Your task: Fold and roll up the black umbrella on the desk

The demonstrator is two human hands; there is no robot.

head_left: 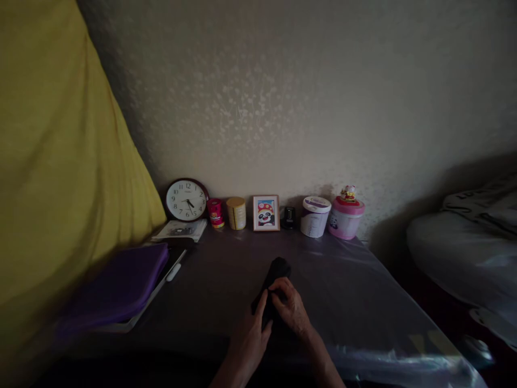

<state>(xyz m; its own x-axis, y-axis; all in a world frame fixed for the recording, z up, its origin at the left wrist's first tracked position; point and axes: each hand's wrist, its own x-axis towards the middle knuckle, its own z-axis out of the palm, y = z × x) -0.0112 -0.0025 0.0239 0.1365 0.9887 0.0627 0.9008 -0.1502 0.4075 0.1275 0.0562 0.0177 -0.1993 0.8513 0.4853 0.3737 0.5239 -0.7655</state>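
Note:
A black elongated bundle (278, 267), which looks like a folded umbrella, lies slantwise above the front middle of the table. Around its near left part my left hand (257, 330) is closed, thumb and fingers on the dark surface. My right hand (290, 306) pinches at its right side, thumb and forefinger meeting close to the left fingertips. What exactly sits in that pinch is too dark and small to make out. The bundle's near end is partly hidden by both hands.
Along the wall stand a round clock (186, 200), a red can (216, 214), a yellow can (236, 213), a framed panda picture (266, 213), a small black object (289, 217), a white tub (315, 217) and a pink tub (346, 221). A purple case (121, 283) lies left, beside a yellow curtain (72, 161).

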